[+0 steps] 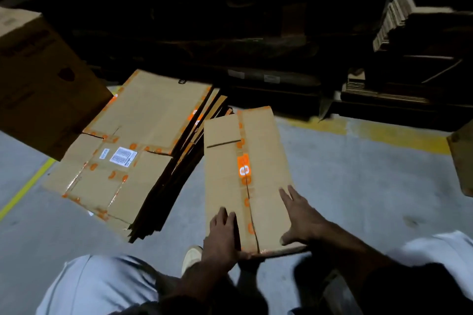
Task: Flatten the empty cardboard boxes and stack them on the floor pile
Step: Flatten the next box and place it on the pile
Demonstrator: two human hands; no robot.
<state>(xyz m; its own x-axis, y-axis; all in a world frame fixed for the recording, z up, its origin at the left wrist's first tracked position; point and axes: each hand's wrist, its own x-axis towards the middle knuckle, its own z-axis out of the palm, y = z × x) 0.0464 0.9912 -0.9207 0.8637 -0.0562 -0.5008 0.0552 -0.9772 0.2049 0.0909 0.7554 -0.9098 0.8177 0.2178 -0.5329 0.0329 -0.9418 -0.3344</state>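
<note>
A flattened brown cardboard box (263,161) with orange tape down its middle lies in front of me, its near end raised off the floor. My left hand (222,233) lies on its near left part, thumb hooked under the near edge. My right hand (298,215) presses flat on its near right part with fingers spread. To the left, the floor pile (143,140) of flattened boxes with orange tape and a white label lies fanned out on the grey floor.
An unflattened brown box (38,79) looms at the upper left. Another box edge (463,158) shows at the right. Dark stacks of cardboard (394,18) stand at the back behind a yellow floor line (384,133). My knees and a shoe (192,256) are at the bottom.
</note>
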